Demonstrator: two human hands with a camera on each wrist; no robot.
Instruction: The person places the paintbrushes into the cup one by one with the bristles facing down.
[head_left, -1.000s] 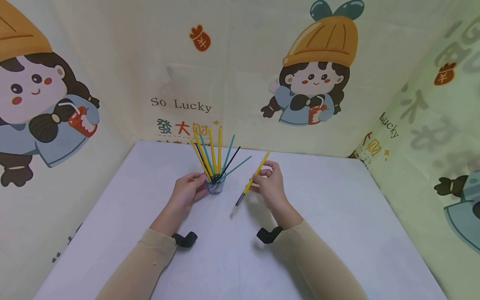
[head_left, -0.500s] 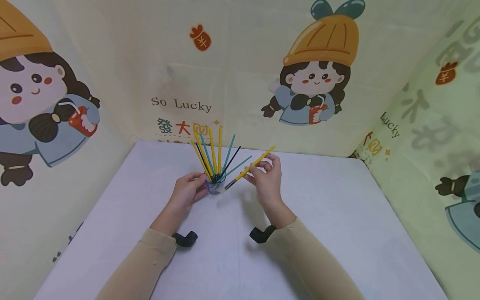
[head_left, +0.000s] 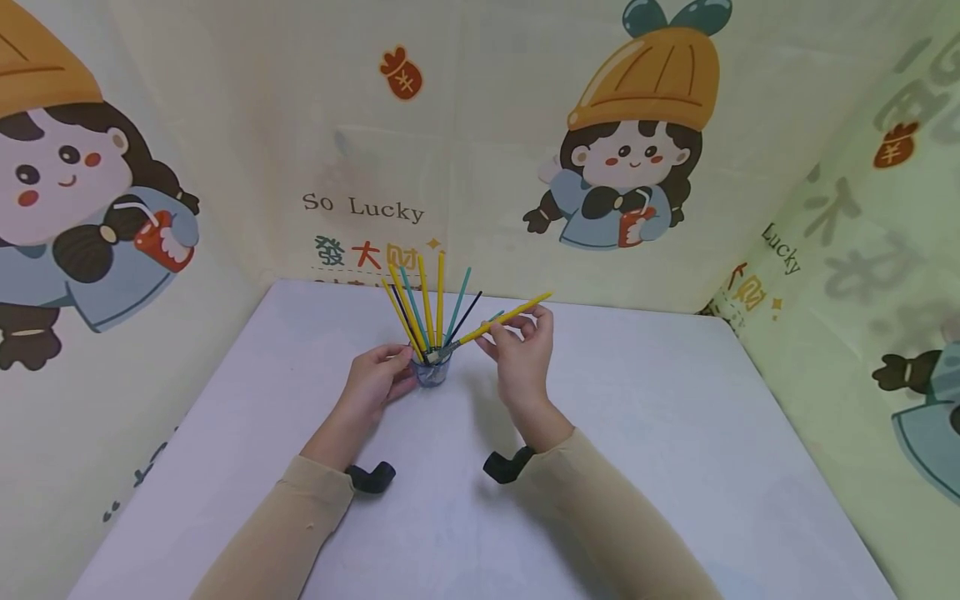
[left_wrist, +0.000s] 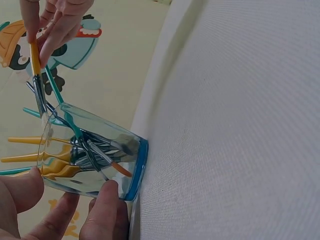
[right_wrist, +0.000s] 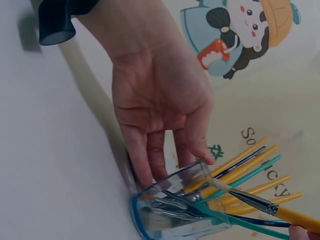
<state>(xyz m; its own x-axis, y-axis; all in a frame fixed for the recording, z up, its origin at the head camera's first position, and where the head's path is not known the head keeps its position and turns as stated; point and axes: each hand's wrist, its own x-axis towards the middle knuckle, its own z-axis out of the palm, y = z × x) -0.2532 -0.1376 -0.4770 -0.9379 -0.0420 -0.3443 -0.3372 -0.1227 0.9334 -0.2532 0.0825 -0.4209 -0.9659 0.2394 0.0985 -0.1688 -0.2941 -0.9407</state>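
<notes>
My left hand (head_left: 373,382) grips a clear cup (head_left: 431,377) from its left side, thumb near the rim. The cup has a blue base (left_wrist: 139,172) and stands upright on the table. Inside it are several paintbrushes (right_wrist: 250,181), bristles down, with yellow, teal and dark handles fanned out above the rim. My right hand (head_left: 527,360) pinches the handle of another yellow paintbrush (head_left: 513,314), held slanted to the right of the cup. Its pale bristles (right_wrist: 219,183) are at the cup's mouth; whether they touch the rim I cannot tell.
A white-covered table (head_left: 637,467) lies under both hands. Behind it hangs a cream backdrop (head_left: 487,125) with printed cartoon figures and lettering, which continues along both sides. A black curved piece (head_left: 372,477) sits at each wrist.
My right hand has moved left, bringing the yellow paintbrush from beside the cup up to its mouth and tilting it flatter. The left hand and cup have stayed in place.
</notes>
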